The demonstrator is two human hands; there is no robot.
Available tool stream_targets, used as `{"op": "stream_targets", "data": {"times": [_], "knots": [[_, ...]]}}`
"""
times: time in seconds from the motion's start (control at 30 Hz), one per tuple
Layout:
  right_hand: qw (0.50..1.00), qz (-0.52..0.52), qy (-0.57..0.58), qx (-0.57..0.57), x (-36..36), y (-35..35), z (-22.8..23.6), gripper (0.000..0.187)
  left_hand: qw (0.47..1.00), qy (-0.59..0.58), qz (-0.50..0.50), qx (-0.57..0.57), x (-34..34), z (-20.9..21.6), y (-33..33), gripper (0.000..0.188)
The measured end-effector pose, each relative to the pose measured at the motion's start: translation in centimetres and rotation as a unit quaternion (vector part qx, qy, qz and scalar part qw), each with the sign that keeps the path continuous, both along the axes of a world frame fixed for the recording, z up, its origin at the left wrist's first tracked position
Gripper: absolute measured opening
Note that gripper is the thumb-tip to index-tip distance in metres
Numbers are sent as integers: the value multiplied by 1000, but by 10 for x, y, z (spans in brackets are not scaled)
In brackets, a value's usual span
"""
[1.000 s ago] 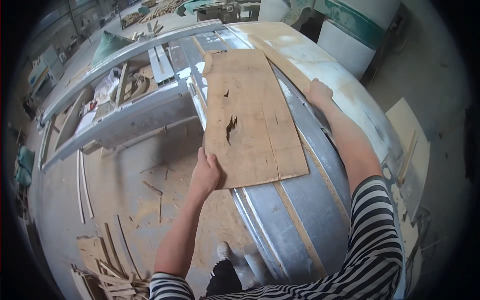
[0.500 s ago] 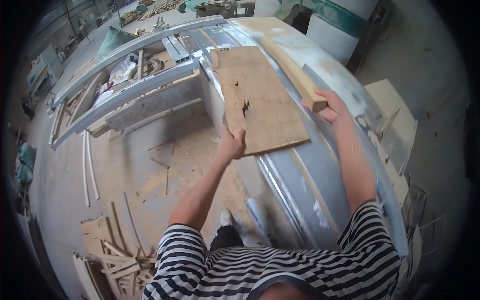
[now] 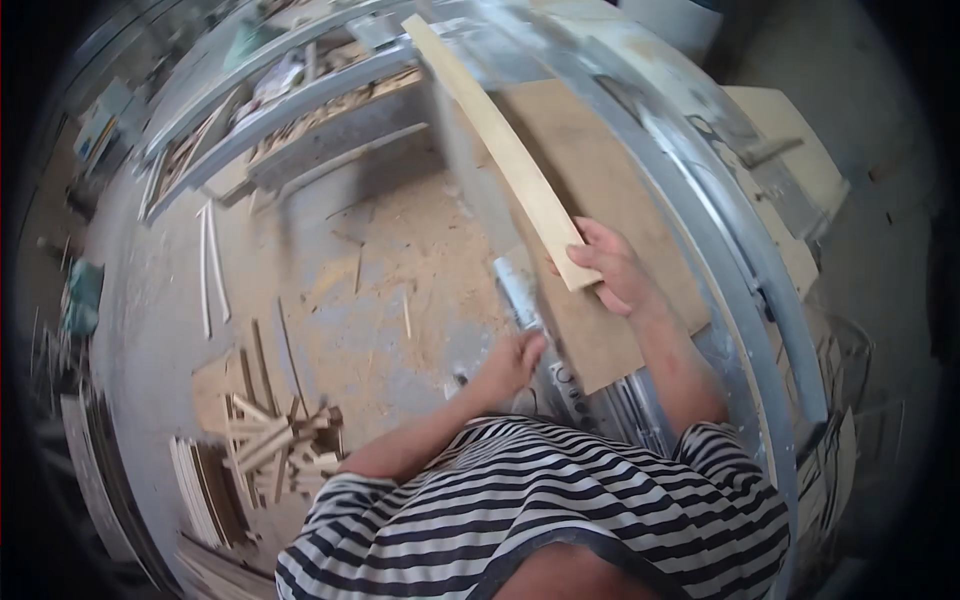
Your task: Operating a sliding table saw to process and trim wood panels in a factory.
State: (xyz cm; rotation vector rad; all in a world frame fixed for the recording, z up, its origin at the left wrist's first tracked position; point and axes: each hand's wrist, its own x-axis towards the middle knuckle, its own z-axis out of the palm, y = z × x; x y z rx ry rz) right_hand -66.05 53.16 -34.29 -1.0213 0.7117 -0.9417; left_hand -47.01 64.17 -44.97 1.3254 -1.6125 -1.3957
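My right hand (image 3: 615, 268) grips the near end of a long pale wooden strip (image 3: 492, 140) that reaches away over the machine table. Under it a brown, worn plywood sheet (image 3: 600, 200) lies flat on the grey metal saw table (image 3: 740, 260). My left hand (image 3: 510, 362) is at the near left edge of that sheet, next to a metal bar (image 3: 515, 290) on the table's side; whether its fingers close on the sheet's edge is blurred. I wear a black-and-white striped shirt.
Sawdust covers the floor (image 3: 390, 290) to my left. A heap of short wood offcuts (image 3: 265, 445) lies at the lower left, with thin slats (image 3: 208, 265) on the floor. A grey metal rack (image 3: 300, 110) with scraps stands beyond. Boards (image 3: 790, 160) lean to the right.
My right hand picked up the long wooden strip and brought it over the plywood sheet. My left hand slid back along the sheet's left edge toward my body. The view tilted downward.
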Motion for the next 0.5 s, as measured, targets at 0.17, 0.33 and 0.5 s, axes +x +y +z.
{"op": "stream_targets", "data": {"times": [0.17, 0.33, 0.5], "knots": [[986, 133, 56, 82, 50, 81, -13, 58, 888, 370, 262, 75, 38, 40, -13, 50], [942, 249, 187, 121, 106, 125, -40, 45, 729, 262, 631, 49, 50, -16, 39, 54], [869, 305, 389, 6, 127, 142, -67, 36, 613, 280, 712, 197, 158, -112, 155, 54]]}}
